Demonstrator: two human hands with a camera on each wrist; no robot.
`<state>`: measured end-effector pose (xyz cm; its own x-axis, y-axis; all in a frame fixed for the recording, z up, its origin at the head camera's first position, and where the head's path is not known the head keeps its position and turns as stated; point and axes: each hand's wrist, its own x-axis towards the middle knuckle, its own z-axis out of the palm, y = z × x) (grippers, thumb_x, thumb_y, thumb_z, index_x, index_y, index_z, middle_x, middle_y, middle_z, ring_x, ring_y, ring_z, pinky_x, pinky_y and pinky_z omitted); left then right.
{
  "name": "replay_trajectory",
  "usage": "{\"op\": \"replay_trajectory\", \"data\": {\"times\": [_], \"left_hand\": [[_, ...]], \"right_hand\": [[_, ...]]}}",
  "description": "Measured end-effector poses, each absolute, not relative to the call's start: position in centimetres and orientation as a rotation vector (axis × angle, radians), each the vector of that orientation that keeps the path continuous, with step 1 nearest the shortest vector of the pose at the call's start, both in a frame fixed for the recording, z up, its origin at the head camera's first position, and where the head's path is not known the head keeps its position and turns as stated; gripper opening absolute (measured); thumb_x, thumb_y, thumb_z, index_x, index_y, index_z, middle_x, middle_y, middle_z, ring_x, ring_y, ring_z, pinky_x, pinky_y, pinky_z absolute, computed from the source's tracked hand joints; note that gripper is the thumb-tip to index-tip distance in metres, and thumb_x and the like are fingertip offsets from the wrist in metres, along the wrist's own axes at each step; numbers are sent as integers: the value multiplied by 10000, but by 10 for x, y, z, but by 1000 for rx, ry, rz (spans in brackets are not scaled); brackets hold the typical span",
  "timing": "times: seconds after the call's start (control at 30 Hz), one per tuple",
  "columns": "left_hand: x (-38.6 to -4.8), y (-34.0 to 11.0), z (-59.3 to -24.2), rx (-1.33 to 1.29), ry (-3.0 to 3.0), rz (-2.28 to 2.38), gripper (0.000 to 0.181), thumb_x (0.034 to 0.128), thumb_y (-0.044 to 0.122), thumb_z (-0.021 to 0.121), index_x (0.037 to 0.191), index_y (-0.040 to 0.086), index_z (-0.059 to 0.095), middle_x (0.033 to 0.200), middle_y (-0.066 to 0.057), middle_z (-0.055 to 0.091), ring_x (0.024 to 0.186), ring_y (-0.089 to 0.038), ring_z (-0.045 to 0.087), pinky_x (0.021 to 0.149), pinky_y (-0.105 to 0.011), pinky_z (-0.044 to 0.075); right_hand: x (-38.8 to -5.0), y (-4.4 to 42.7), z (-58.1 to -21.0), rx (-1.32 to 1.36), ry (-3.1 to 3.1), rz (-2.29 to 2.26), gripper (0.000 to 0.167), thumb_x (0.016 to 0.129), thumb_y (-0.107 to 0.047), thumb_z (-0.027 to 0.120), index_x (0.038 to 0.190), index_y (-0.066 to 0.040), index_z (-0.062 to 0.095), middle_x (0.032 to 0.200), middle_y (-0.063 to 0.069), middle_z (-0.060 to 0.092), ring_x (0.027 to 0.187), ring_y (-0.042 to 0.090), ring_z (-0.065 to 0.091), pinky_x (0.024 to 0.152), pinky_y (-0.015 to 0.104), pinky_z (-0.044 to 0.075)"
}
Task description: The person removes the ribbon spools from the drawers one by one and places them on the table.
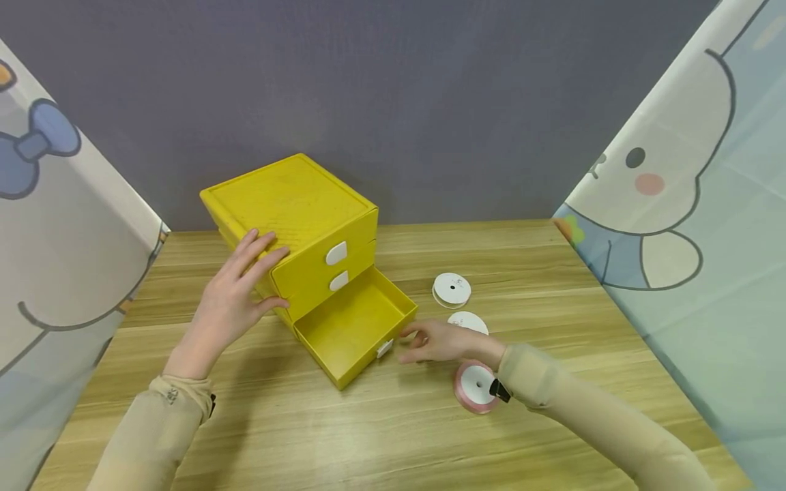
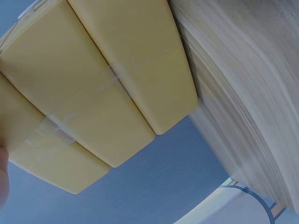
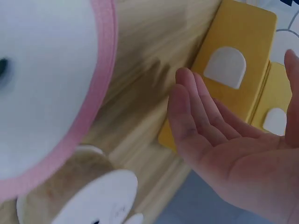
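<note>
A yellow three-tier drawer box [image 1: 288, 198] stands on the wooden table, with its bottom drawer [image 1: 350, 327] pulled out and nothing inside. My left hand [image 1: 236, 290] rests on the box's near left top edge, fingers spread over the top and thumb at the front corner. In the left wrist view the side of the box [image 2: 79, 84] shows, with clear tape across the tiers. My right hand [image 1: 439, 341] hovers just right of the drawer's white handle [image 1: 384, 348]. Its fingers [image 3: 187, 107] are extended, the thumb stands apart, and it holds nothing.
Right of the drawer are a white ribbon spool [image 1: 452, 289], another white spool [image 1: 469, 321] partly behind my right hand, and a pink ribbon spool [image 1: 475, 386] by the right sleeve. A grey wall [image 1: 430, 109] rises behind, with cartoon-printed cloth [image 1: 675, 170] on both sides.
</note>
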<state>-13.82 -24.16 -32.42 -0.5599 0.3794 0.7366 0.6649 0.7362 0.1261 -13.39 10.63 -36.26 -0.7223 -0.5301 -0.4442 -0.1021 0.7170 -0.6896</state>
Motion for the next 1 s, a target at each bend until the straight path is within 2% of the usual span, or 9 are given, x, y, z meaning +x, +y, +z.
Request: {"op": "replay_trajectory", "data": {"times": [0.2,0.4,0.6,0.83,1.0], "left_hand": [[-138,-242,-324,-774,-2230,-509,926,456,66,927,1306,73,561,1433,-154,482,1394,-370,373,968,-547,496],[-138,-242,-324,-773,-2231,-512,917,464,58,925,1305,72,561,1429,-158,483,1394,-369,374,963,-552,497],[-138,-241,-324,-775,-2230,-514,913,464,56,926,1302,71,563,1427,-159,485,1397,-363,372,958,-549,503],[-138,-241,-324,-775,-2222,-511,914,454,61,926,1295,63,567,1414,-172,494,1384,-379,385,950,-554,504],[-138,-241,-324,-778,-2221,-511,915,453,59,927,1295,63,567,1415,-171,495,1382,-380,387,950,-555,502]], "right_hand": [[-141,93,-375,-427,2254,-897,461,887,-428,655,1188,-81,621,904,77,721,819,176,670,723,229,509],[-145,82,-383,-392,2242,-899,374,911,-431,618,1005,-80,708,922,53,715,811,165,700,741,287,572],[-148,78,-390,-309,2217,-950,365,917,-396,619,950,-48,723,884,68,719,775,165,702,687,300,603],[-147,76,-396,-276,2250,-1009,335,891,-362,657,891,-35,728,825,48,724,721,147,701,602,265,575],[-145,75,-396,-266,2258,-1031,333,887,-351,665,873,-24,722,800,54,713,695,134,679,601,261,574]]}}
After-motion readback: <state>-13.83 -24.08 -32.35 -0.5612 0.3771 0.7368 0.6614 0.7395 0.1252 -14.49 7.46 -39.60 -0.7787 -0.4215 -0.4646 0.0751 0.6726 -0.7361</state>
